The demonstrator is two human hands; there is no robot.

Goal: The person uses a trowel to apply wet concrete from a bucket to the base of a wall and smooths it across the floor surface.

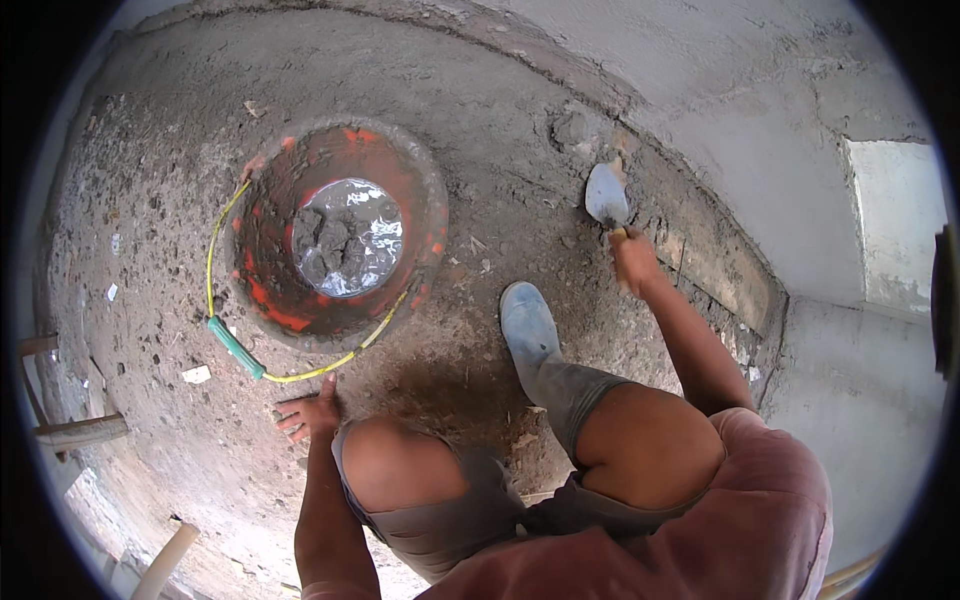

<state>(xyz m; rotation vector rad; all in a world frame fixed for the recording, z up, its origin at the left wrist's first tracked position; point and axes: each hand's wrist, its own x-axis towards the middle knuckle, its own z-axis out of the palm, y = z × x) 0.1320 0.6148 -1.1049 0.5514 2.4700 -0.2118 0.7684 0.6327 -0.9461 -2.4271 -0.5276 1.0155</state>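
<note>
Down on the floor (160, 200), the person squats, right hand (634, 262) wrapped tight around a trowel (606, 195) whose blade meets the foot of the wall (760, 150). Left hand (310, 413), fingers spread, props the body beside the orange bucket (425, 215) of mortar. The trowel's handle hides inside the fist.

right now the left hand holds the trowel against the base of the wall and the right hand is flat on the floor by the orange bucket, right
Not quite: the hands are swapped. In the head view the right hand holds the trowel against the base of the wall, and the left hand is flat on the floor by the orange bucket.
</note>
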